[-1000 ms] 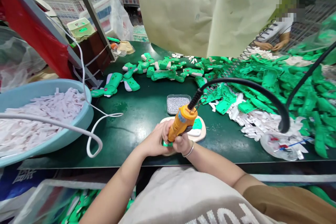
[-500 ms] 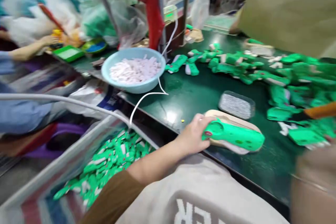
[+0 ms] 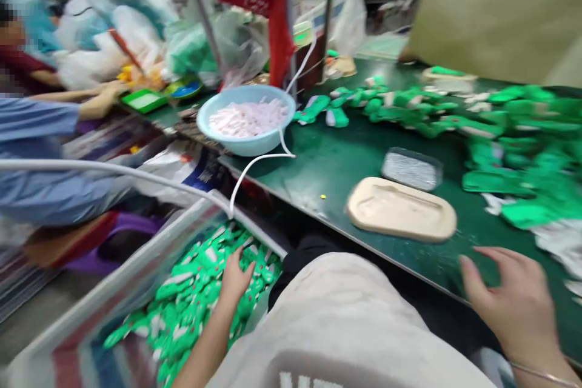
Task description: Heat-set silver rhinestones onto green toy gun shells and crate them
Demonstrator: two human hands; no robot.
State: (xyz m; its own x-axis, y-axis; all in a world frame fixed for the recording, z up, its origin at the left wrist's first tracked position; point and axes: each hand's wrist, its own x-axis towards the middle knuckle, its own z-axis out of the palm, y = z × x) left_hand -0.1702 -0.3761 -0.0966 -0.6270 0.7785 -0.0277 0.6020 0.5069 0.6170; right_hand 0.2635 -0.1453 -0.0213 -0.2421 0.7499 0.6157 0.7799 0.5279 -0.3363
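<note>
My left hand (image 3: pixel 234 280) reaches down into a bin (image 3: pixel 136 291) beside the table, fingers stretched flat on a heap of green and white toy pieces (image 3: pixel 191 303). Over the table's near edge hovers my right hand (image 3: pixel 511 297), fingers spread and holding nothing. Between the two, on the dark green table (image 3: pixel 345 163), lies a beige moulded jig (image 3: pixel 401 209) with nothing in its recess. Behind the jig stands a small clear tray of silvery screws (image 3: pixel 411 170).
A light blue basin of white pieces (image 3: pixel 245 118) stands at the table's left end, with a white cable (image 3: pixel 254 163) looping past it. Green toy parts (image 3: pixel 509 133) pile up along the back and right. A person in a blue sleeve (image 3: pixel 40 121) works at the far left.
My left hand has carried the green toy piece off the jig and gone down into the bin. The orange screwdriver has left my right hand, which now hovers open. My view has swung left.
</note>
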